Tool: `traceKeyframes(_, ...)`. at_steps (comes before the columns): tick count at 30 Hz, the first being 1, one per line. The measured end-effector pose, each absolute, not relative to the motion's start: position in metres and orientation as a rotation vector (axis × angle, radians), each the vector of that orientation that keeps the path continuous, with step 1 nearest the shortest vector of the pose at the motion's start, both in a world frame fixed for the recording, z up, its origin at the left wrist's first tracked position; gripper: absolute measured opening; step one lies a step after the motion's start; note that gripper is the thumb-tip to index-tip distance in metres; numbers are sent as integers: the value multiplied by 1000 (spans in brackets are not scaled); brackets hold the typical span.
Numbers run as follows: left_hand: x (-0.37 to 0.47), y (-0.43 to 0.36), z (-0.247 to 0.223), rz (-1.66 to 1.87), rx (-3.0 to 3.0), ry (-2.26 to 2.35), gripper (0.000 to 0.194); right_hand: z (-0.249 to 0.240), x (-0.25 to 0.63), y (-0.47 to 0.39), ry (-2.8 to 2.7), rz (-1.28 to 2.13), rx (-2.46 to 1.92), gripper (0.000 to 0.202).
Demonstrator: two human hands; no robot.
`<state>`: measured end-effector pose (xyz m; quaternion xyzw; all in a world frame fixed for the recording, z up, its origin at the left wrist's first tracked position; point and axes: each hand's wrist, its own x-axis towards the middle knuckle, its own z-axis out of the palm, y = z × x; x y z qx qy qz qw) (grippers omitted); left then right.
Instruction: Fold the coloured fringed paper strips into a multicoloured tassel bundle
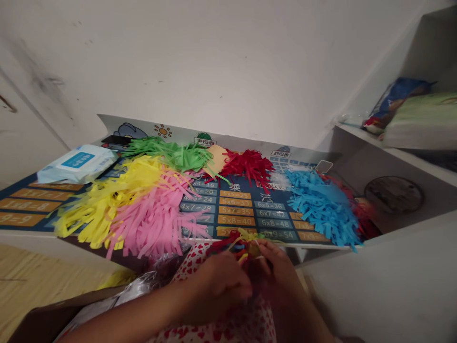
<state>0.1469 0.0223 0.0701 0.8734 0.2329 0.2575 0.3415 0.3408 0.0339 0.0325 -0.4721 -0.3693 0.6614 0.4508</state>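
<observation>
At the front edge of the desk, over the lap, both hands are at a bundle of multicoloured paper streamers (237, 240) in red, yellow, blue and green. My left hand (223, 286) is closed beside the bundle; its fingertips are turned away, so what it grips is hidden. With thumb and fingers pinched, my right hand (280, 264) holds the streamers near a thin pale string or strip. Beyond them lie fringed paper bunches: pink (153, 221), yellow (117, 195), green (171, 153), red (248, 164) and blue (321, 202).
A wet wipes pack (76, 164) and a dark flat object (117, 140) are at the desk's left. A multiplication-table mat (235, 208) covers the desk. Shelving (400, 166) stands at the right, a wall behind. Below left is an open box (64, 305) with clear plastic.
</observation>
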Motion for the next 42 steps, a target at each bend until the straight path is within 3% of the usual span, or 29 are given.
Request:
traceKeyframes(4, 114, 11, 76, 412, 2310, 433, 28, 40, 347, 35, -747, 1690, -1142, 39)
traceKeyframes(8, 102, 32, 80, 630, 2254, 653, 20, 48, 339, 30, -842, 1728, -1123, 37)
traceKeyframes(9, 106, 40, 76, 775, 2256, 699, 30, 51, 335, 28, -877, 1747, -1099, 36)
traceKeyframes(11, 123, 53, 62, 947, 2258, 636, 76, 55, 329, 23, -919, 1810, -1019, 35)
traceKeyframes(13, 143, 61, 47, 1024, 2207, 631, 86, 58, 326, 17, -915, 1843, -964, 33)
traceKeyframes(16, 162, 60, 36, 1048, 2166, 715, 70, 60, 330, 11, -887, 1719, -1032, 31)
traceKeyframes(21, 161, 55, 43, 969, 2194, 744, 15, 66, 347, 14, -1396, 1351, -1309, 33)
traceKeyframes(24, 158, 55, 44, 914, 2151, 743, 5, 72, 353, 18, -1834, 955, -1346, 11)
traceKeyframes(25, 157, 55, 43, 907, 2115, 761, 2, 73, 353, 19, -1890, 871, -1356, 12)
traceKeyframes(30, 161, 51, 41, 881, 1979, 753, 22, 74, 348, 21, -1797, 902, -1431, 20)
traceKeyframes(35, 152, 57, 59, 732, 2076, 707, 5, 71, 354, 20, -1664, 1090, -1445, 20)
traceKeyframes(39, 93, 61, 86, 689, 2374, 730, 17, 55, 425, 14, -1460, 1249, -1614, 27)
traceKeyframes(42, 32, 68, 84, 850, 2537, 886, 27, 48, 512, -5, -1267, 1024, -1910, 37)
